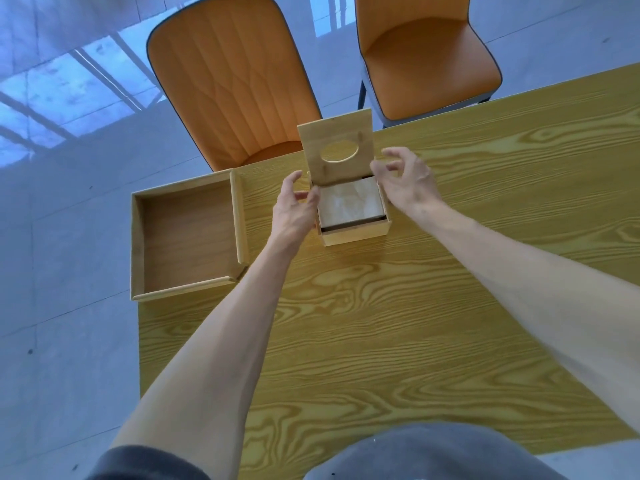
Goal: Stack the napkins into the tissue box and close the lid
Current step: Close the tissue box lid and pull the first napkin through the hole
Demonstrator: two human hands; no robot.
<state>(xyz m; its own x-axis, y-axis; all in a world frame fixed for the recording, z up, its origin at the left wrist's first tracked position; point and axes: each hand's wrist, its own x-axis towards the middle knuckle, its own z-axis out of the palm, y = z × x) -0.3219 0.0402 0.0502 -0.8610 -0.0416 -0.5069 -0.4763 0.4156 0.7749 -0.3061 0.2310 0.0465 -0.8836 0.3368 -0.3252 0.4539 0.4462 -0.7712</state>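
A small bamboo tissue box (356,233) stands on the wooden table (415,306) near its far edge. Its lid (336,148), with an oval hole, stands raised at the back. Pale napkins (350,206) fill the box nearly to the rim. My left hand (294,207) is at the box's left side, thumb touching the left wall near the lid's lower corner, fingers apart. My right hand (405,178) hovers by the lid's right edge with fingers curled and spread, holding nothing.
A shallow square bamboo tray (138,244) sits at the table's left corner, overhanging the edge. Two orange chairs (235,81) (426,60) stand beyond the far edge on a pale tiled floor.
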